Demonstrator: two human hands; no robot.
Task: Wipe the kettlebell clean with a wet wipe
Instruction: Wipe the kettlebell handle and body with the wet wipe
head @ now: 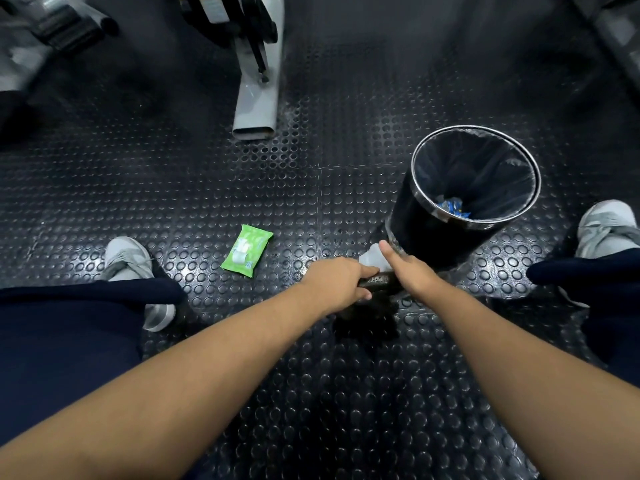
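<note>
A black kettlebell (369, 320) stands on the studded rubber floor between my feet, largely hidden under my hands. My left hand (337, 285) is wrapped around the left end of its handle (379, 281). My right hand (407, 275) presses a white wet wipe (372, 259) against the right side of the handle, thumb pointing up. The wipe sticks out beyond my fingers. A green pack of wet wipes (246, 250) lies flat on the floor to the left of my hands.
A black bin (433, 237) with a chrome rim and dark liner stands just behind my right hand, with blue wrappers inside. A grey machine leg (258, 98) lies ahead. My grey shoes (130, 261) (606, 226) flank the spot.
</note>
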